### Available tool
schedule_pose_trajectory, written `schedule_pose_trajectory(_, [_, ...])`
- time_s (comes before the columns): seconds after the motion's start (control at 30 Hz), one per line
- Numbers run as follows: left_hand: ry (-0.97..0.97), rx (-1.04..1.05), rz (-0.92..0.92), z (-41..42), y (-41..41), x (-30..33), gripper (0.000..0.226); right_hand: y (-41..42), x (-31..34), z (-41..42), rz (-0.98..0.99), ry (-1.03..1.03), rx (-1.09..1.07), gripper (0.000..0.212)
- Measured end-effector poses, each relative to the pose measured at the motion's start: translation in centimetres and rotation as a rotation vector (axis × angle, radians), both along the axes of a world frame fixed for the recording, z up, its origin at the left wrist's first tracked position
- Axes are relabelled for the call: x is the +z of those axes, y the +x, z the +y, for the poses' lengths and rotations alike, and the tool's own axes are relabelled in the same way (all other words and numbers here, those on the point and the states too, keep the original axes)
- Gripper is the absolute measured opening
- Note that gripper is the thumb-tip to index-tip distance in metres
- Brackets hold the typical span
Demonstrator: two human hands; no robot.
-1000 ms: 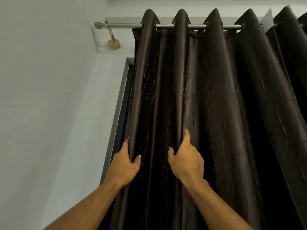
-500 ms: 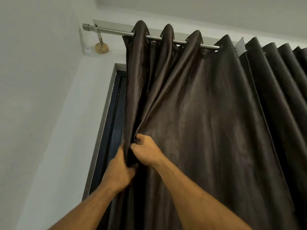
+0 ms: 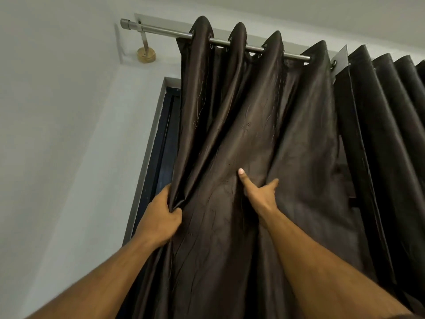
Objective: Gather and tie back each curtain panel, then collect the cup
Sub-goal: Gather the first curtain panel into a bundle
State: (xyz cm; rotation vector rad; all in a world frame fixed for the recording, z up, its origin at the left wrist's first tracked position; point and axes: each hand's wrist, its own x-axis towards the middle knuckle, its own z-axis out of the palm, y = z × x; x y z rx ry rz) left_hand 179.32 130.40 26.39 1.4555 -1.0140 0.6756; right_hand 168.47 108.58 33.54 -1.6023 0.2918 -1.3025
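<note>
The left hand (image 3: 162, 217) holds a tight grip on the curtain panel's (image 3: 253, 134) gathered edge, while the right hand (image 3: 259, 192), fingers spread, presses flat against it.

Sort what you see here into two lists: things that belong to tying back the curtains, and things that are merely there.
Belongs to the job: curtain panel; left hand; right hand; curtain rod.
Merely there: brass wall bracket; window frame; white wall.

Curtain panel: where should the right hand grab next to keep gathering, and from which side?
Probably the next raised fold of the curtain, right of the right hand. Come from the front-right, fingers wrapping behind the ridge, then sweep it left to the bunch the left hand grips at the edge. The pleats run vertically, so each ridge gives a natural pinch line.
</note>
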Motion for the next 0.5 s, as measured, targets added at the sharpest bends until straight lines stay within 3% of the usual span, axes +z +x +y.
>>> schedule_pose_trajectory(0.13, [-0.026, -0.038, -0.003, 0.3, -0.3, 0.6, 0.066, 0.7, 1.2, 2.7, -0.014, -0.242, -0.008, 0.107])
schedule_pose_trajectory(0.33, [-0.071, -0.062, -0.004, 0.6, -1.0, 1.8, 0.061, 2.0, 2.2, 8.4, -0.026, -0.63, 0.014, 0.087])
schedule_pose_trajectory(0.5, [-0.14, -0.124, 0.022, 1.8, -1.1, 2.5, 0.056, 3.5, 3.7, 12.8, 0.073, -0.735, 0.107, 0.069])
